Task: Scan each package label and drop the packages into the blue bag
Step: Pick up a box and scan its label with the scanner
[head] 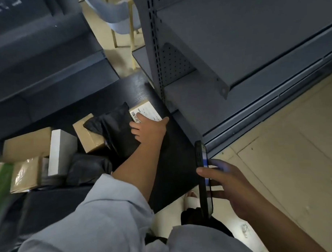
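Observation:
A small brown box with a white barcode label (146,111) lies on a dark table (173,155), at its far side. My left hand (148,128) reaches onto it, fingers over the near edge of the label and thumb along its right side. A black plastic mailer (114,131) lies just left of it, partly over another cardboard box (88,136). My right hand (227,182) holds a dark phone (203,177) upright on its edge near the table's right corner, screen lit. No blue bag is in view.
More parcels crowd the left: cardboard boxes (26,144), a white box (60,152), a tape-wrapped carton (25,174) and dark mailers (87,170). Grey metal shelving (234,57) stands at right, another dark unit (36,55) at left. A chair (118,20) stands beyond on the beige floor.

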A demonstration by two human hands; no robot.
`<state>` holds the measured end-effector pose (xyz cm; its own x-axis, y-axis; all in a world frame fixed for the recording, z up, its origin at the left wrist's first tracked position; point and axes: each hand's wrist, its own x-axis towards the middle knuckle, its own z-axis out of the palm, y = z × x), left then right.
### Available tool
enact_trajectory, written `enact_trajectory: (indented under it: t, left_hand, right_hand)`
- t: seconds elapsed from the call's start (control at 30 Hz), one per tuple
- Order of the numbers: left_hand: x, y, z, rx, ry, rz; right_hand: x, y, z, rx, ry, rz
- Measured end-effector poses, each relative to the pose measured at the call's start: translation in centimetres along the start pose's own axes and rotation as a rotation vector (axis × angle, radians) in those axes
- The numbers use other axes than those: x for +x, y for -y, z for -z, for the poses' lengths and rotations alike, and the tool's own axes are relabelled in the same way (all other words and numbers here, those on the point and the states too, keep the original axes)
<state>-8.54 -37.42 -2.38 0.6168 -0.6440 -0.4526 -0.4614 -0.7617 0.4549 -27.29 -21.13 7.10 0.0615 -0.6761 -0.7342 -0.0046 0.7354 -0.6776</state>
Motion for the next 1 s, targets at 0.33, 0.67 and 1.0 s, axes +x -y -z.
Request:
enact_trajectory:
  t: [0.33, 0.67, 1.0]
  left_hand:
    - [-0.7, 1.5, -0.1, 0.038, 0.028, -0.137]
    - [-5.6, 14.3, 6.6, -0.419, 0.855, -0.206]
    - [-4.7, 18.3, 8.1, -0.348, 0.942, -0.23]
  right_hand:
    - [1.2, 0.8, 2.7, -0.044, 0.014, 0.01]
    - [0.0, 0.8, 2.2, 0.054, -0.076, 0.034]
    - [-3.4, -0.4, -1.8, 0.059, -0.143, 0.064]
